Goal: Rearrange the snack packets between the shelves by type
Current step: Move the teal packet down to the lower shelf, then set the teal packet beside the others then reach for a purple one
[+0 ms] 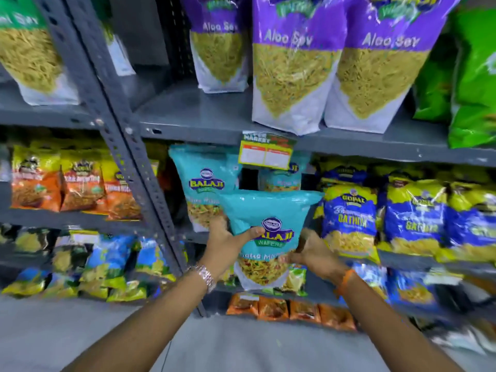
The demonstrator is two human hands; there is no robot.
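Teal Balaji packet, yellow mix inside, is in both your hands, in front of 2 matching packets. L hand grips its left edge, thumb on front; R hand, blurred, grips lower right. Aloo Sev bags above on gray steel shelving; gray floor.

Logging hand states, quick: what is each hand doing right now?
Left hand: holding the teal snack packet, thumb across its front.
Right hand: at the packet's right edge, blurred; grip cannot be told.
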